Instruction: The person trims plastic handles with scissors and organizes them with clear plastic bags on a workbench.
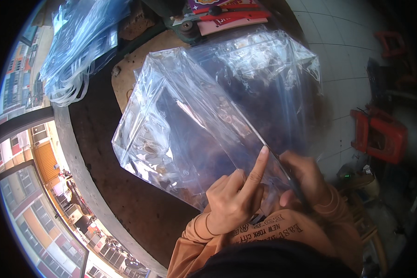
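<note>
A large clear plastic bag (194, 125) is spread open in front of me, creased and shiny at its far corners. Along its middle runs a narrow straight strip (250, 125), pale on one edge, slanting down towards my body. My left hand (231, 199) has its index finger stretched out with the tip on this strip, while its other fingers are curled on the near plastic. At the strip's near end my right hand (306, 178) is closed round the bag's edge, slightly blurred. What lies between its fingers is partly hidden.
A pile of clear plastic bags with whitish handles (85, 41) lies at the far left. Behind the bag are a dark metal machine part (188, 30) and a red-handled tool (231, 16) on coloured packaging. Red plastic stools (380, 134) stand on the tiled floor at right; a window ledge (97, 194) curves along the left.
</note>
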The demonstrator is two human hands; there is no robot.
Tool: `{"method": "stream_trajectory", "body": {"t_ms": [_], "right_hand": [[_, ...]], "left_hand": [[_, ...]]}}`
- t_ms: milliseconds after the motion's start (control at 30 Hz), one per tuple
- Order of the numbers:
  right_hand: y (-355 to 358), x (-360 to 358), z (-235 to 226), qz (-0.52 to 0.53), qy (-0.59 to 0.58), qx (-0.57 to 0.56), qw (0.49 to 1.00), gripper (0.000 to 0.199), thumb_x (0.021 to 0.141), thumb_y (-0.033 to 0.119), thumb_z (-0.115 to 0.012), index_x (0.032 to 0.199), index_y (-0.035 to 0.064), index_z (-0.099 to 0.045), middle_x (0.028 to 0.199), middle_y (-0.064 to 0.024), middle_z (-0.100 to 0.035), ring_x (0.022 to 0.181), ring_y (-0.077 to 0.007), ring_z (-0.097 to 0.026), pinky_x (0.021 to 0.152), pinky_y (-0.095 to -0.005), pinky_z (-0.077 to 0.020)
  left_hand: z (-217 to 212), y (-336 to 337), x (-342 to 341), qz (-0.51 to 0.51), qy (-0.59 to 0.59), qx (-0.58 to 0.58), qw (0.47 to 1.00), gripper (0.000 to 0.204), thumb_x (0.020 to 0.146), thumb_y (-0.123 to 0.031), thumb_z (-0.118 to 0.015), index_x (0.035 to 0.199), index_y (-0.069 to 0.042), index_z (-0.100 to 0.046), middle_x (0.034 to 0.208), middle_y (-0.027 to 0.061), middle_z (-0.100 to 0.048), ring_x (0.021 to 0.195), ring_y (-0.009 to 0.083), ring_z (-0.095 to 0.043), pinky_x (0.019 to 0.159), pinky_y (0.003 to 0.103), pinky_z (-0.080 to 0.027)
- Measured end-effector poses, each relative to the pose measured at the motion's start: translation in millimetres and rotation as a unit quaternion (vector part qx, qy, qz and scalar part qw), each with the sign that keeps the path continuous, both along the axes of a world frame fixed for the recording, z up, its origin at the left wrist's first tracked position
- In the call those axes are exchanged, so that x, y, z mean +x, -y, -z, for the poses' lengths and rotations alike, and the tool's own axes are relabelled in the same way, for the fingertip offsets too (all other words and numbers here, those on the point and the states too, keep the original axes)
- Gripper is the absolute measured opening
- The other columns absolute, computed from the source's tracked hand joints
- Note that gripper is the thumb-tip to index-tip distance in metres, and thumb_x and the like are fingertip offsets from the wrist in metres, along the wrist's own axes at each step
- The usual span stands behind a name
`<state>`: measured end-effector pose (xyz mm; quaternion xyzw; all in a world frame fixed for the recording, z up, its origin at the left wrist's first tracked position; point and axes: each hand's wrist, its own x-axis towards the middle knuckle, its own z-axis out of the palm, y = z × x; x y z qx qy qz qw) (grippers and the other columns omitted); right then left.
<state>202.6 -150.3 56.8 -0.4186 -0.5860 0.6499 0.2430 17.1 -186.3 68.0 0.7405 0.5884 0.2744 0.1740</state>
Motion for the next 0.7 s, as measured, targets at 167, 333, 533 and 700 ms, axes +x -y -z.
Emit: {"method": "stream_trajectory", "body": {"t_ms": [167,333,533,700], "right_hand": [[-0.3,-1.0,0.3,0.013,-0.035,-0.053,0.998,0.053,0.059,0.026,-0.086,0.093,-0.0014,-0.055,0.062,0.0017,-0.05,0.06,-0.0019,-0.043,0.05,-0.0211,-0.0366],[-2.9,0.7,2.8,-0.046,-0.053,-0.099,0.993,0.06,0.06,0.033,-0.085,0.096,0.0008,-0.049,0.066,0.0022,-0.047,0.063,-0.0032,-0.043,0.054,-0.021,-0.0368],[-1.9,2.5,12.6,-0.102,-0.088,-0.043,0.99,0.066,0.064,0.038,-0.081,0.102,0.0015,-0.042,0.069,0.0008,-0.042,0.064,-0.0068,-0.039,0.056,-0.0228,-0.0353],[1.7,-0.6,12.2,-0.076,-0.095,-0.054,0.991,0.068,0.063,0.038,-0.081,0.103,0.0012,-0.04,0.071,-0.0016,-0.039,0.065,-0.01,-0.037,0.059,-0.0255,-0.0348]], "left_hand": [[-10.7,-9.8,1.0,-0.058,-0.018,0.007,0.998,0.064,0.058,0.004,-0.056,0.121,-0.006,-0.057,0.073,0.0056,-0.045,0.065,0.0141,-0.048,0.048,0.027,-0.04],[-11.6,-11.7,5.1,-0.105,0.122,-0.05,0.986,0.061,0.06,0.014,-0.054,0.117,-0.01,-0.06,0.1,0.0117,-0.044,0.088,0.0202,-0.055,0.062,0.027,-0.054],[-2.0,-8.0,5.9,-0.091,0.088,0.009,0.992,0.059,0.057,0.014,-0.058,0.11,-0.011,-0.065,0.094,0.0091,-0.045,0.079,0.0135,-0.054,0.049,0.02,-0.05],[-0.7,-7.1,7.7,-0.08,0.073,0.016,0.994,0.058,0.058,0.014,-0.061,0.109,-0.012,-0.066,0.094,0.0093,-0.045,0.078,0.0133,-0.053,0.049,0.02,-0.049]]}}
